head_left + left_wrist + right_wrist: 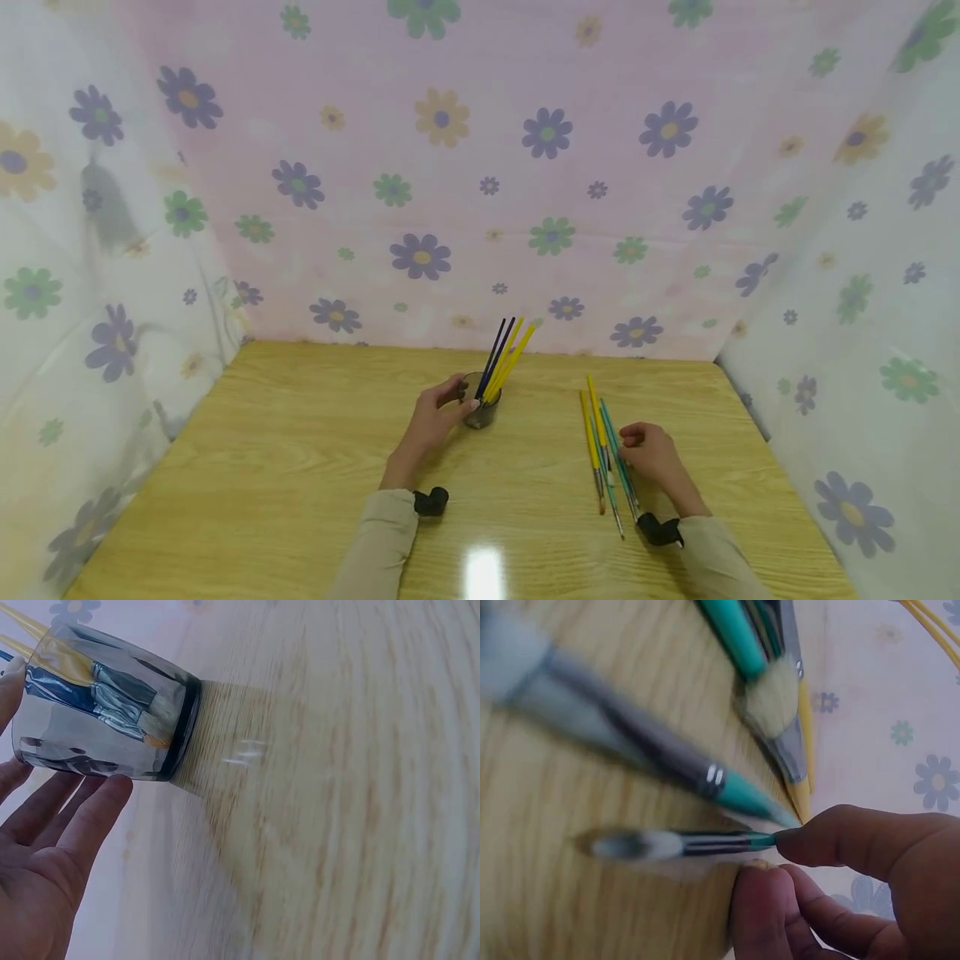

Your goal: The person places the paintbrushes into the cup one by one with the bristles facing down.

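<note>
A small dark glass cup stands on the wooden table and holds several dark blue and yellow paintbrushes, bristles down. My left hand grips the cup from the left, thumb on one side and fingers on the other; the cup fills the upper left of the left wrist view. To the right, a loose bunch of yellow and teal brushes lies on the table. My right hand rests at its right side and pinches one thin teal-handled brush between thumb and forefinger.
Flowered cloth walls in the table at the back and on both sides. Bare wood lies left of the cup and along the front edge. A black wrist camera mount sits on each sleeve.
</note>
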A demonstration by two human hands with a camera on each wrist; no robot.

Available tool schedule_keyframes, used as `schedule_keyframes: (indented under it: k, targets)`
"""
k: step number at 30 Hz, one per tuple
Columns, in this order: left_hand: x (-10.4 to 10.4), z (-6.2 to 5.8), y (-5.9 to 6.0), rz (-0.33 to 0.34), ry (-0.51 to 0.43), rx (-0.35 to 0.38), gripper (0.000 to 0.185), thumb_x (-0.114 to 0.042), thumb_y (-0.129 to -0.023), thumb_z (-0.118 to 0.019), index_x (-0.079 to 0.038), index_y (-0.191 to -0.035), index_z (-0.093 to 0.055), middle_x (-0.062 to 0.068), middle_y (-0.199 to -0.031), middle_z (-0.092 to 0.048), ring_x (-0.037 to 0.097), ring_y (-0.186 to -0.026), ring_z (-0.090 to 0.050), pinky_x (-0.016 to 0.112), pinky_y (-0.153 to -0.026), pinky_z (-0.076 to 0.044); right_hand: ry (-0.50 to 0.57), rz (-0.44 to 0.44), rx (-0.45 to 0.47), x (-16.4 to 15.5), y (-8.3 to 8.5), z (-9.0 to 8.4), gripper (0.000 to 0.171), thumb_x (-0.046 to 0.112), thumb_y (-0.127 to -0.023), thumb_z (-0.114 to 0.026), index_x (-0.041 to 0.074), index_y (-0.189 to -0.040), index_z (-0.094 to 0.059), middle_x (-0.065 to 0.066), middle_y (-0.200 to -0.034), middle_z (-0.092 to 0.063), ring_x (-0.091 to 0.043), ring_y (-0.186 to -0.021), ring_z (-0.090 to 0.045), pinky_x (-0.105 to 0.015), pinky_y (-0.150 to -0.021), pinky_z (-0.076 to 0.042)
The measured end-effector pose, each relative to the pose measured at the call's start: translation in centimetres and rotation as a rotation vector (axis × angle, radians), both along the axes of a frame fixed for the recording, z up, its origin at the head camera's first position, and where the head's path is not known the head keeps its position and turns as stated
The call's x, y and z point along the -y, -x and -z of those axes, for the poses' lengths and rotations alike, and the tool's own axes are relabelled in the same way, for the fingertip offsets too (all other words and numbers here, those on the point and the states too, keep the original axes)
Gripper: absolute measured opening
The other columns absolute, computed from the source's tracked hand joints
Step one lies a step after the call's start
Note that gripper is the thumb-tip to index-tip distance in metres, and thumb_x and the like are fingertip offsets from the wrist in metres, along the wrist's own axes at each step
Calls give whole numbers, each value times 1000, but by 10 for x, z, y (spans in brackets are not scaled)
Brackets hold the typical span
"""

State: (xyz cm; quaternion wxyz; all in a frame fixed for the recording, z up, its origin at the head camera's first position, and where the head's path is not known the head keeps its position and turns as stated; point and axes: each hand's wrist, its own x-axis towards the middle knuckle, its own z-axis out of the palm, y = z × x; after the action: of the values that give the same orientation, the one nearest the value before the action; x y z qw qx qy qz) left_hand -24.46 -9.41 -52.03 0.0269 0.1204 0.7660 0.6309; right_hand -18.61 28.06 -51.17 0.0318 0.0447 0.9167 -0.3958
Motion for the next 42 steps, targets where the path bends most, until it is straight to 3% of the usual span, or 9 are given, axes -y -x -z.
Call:
schedule_keyframes:
  k: [7, 18, 29, 42]
  targets:
    - [1, -2, -1, 6, -10, -10, 66, -20, -97, -72, -1, -153, -44, 24, -147, -54, 38, -136, -52, 54, -110, -46, 15, -58, 33, -5, 1, -6, 28, -2, -90, -59, -15, -115, -63, -17, -96, -66, -23, -83, -65, -33, -67, -58]
    - [0, 3, 1, 2, -16, -14, 66, -21, -97, -73, 0, -153, -45, 24, -144, -56, 39, -135, -53, 54, -108, -47, -100, -79, 20, -8, 5, -2, 35, 1, -79, -70, -10, -111, -64, -14, -92, -65, -24, -84, -62, -37, -71, -53]
    - [0, -3, -1, -7, -7, 5, 63, -18, -97, -73, -3, -152, -46, 24, -144, -56, 37, -134, -54, 53, -108, -48, -108, -88, 14, -5, -2, -1, 38, 0, -78, -71, -8, -114, -65, -7, -87, -64, -19, -78, -57, -31, -64, -48]
    - [0, -2, 0, -9, 18, 10, 65, -21, -97, -72, -3, -153, -45, 22, -146, -55, 37, -136, -53, 53, -109, -47, -162, -87, 31, -3, 2, -2, 43, 9, -76, -80, -7, -113, -64, -8, -89, -66, -20, -78, -60, -38, -68, -51]
